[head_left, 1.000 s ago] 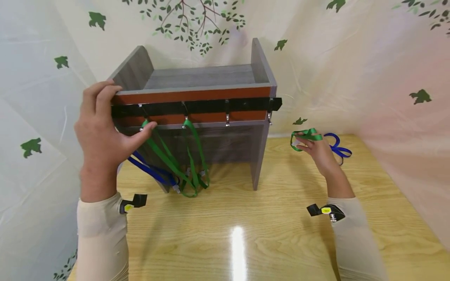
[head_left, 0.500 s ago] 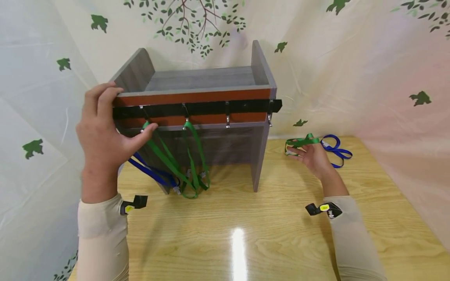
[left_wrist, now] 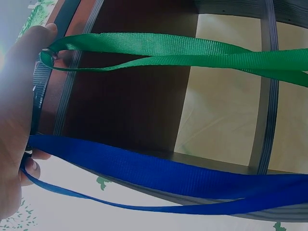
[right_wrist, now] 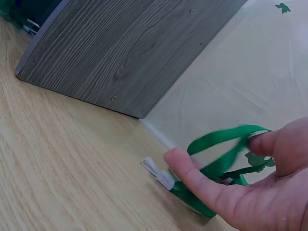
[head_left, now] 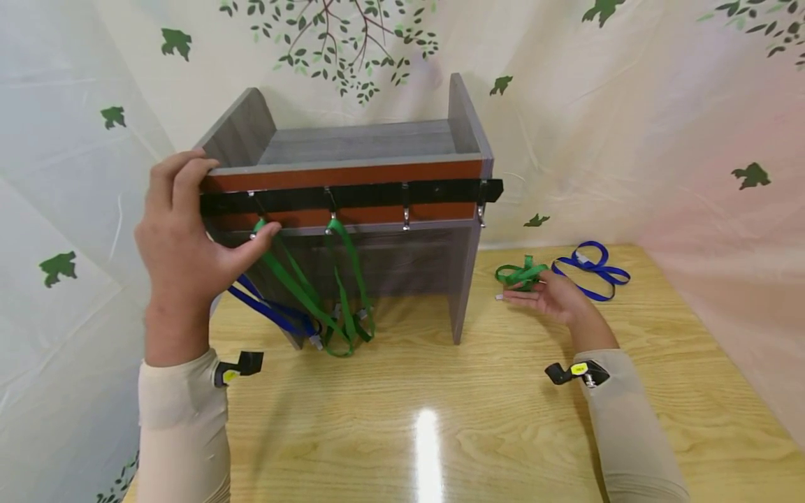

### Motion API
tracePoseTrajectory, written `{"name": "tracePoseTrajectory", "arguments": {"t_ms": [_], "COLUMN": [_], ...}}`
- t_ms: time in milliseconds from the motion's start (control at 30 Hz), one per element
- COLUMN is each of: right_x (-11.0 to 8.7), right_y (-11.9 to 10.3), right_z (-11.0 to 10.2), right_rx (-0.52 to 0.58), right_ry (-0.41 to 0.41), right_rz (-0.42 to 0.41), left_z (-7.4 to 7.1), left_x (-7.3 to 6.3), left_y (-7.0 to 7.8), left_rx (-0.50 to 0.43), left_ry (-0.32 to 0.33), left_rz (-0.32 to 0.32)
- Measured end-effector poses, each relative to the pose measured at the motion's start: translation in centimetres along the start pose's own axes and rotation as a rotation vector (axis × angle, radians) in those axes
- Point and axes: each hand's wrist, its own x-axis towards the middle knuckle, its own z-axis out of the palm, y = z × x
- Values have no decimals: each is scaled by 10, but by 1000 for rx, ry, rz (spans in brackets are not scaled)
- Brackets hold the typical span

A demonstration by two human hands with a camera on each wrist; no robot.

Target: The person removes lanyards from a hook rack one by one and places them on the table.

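Observation:
My left hand [head_left: 189,230] grips the left end of a grey wooden shelf unit [head_left: 468,279], fingers over its top edge and thumb across the front. A black rail with metal hooks [head_left: 371,193] runs along the orange-brown front strip. Beside that thumb, a green lanyard [left_wrist: 144,45] hangs from a hook; a blue lanyard [left_wrist: 125,166] hangs further left. Another green lanyard [head_left: 350,272] is on the second hook. Over the table at right, my right hand [head_left: 553,300] holds a bunched green lanyard [right_wrist: 224,163] between thumb and fingers, its pale clip [right_wrist: 165,179] sticking out past the fingertips.
A loose blue lanyard [head_left: 608,271] lies looped on the wooden table [head_left: 503,419], just beyond my right hand. Two hooks [head_left: 406,218] toward the rail's right end carry nothing. A leaf-printed sheet [head_left: 692,140] stands behind and beside the table.
My right hand has moved left and a little nearer with the green lanyard, and lower toward the table. More of the loose blue lanyard shows. The left hand stays on the shelf unit.

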Motion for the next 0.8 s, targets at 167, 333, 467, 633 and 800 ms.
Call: {"name": "tracePoseTrajectory", "arguments": {"t_ms": [167, 333, 467, 633, 800], "right_x": [2, 1, -3, -7, -10], "right_y": [2, -1, -4, -5, -5], "right_z": [3, 5, 6, 7, 7], "right_rx": [-141, -100, -163, -326, -458], "right_ry": [54, 86, 91, 46, 54], "right_rz": [-20, -43, -55, -80, -77], "left_z": [0, 0, 0, -1, -1], "left_x": [0, 0, 0, 0, 0], "left_y": [0, 0, 0, 0, 0], "left_rx": [-3, -5, -7, -11, -11], "left_ry": [-2, -2, -6, -2, -1], "left_rz": [2, -1, -2, -9, -5]}}
